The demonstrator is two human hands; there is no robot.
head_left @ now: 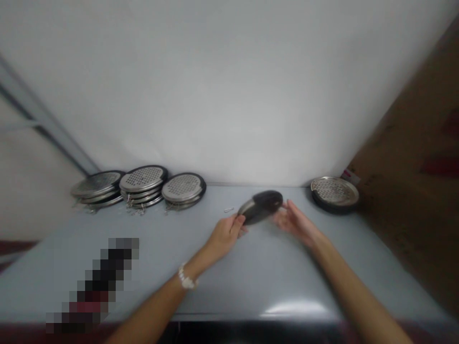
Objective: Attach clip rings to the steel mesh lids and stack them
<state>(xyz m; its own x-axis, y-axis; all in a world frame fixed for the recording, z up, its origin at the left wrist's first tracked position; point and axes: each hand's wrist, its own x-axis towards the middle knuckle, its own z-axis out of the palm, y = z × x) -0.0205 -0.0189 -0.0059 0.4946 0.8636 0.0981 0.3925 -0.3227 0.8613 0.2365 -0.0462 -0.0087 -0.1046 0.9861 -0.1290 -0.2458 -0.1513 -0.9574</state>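
Note:
My left hand point(225, 234) pinches the near left edge of a round dark disc with a metal rim point(261, 206) and holds it tilted above the grey table point(251, 277). My right hand point(296, 222) reaches to the disc's right edge with its fingers stretched out; whether they touch it is blurred. A small metal clip point(228, 209) lies on the table just left of the disc.
Three stacks of round perforated metal discs point(143, 184) stand at the back left against the white wall. One more perforated disc on a black ring point(334, 192) sits at the back right. A pixelated dark patch point(96, 286) covers the front left. Brown floor lies to the right.

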